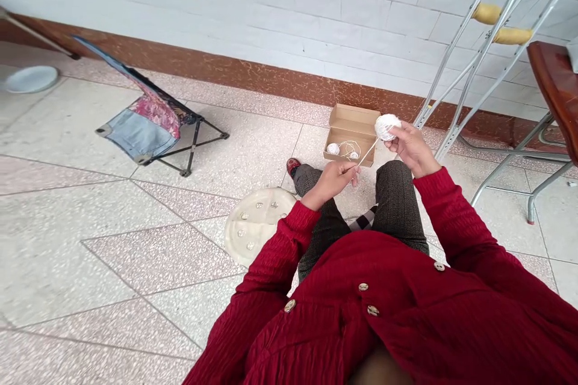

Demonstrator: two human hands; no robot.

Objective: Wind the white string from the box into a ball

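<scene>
My right hand (409, 145) is closed round a ball of white yarn (387, 127), held up above my right knee. A taut strand of yarn (369, 151) runs from the ball down to my left hand (336, 178), whose fingers pinch it over the gap between my knees. Just beyond my hands, an open cardboard box (345, 117) lies on the floor. Inside it are a smaller white yarn ball (333, 148) and loose loops of cord (350, 147). The ball and my right hand partly cover the box's right side.
A folding stool (144, 126) stands to the left on the tiled floor. A round pale lid-like disc (255, 222) lies by my left leg. Metal crutches (474, 60) lean on the wall at right, beside a brown chair (553, 90). A pale basin (31, 79) is far left.
</scene>
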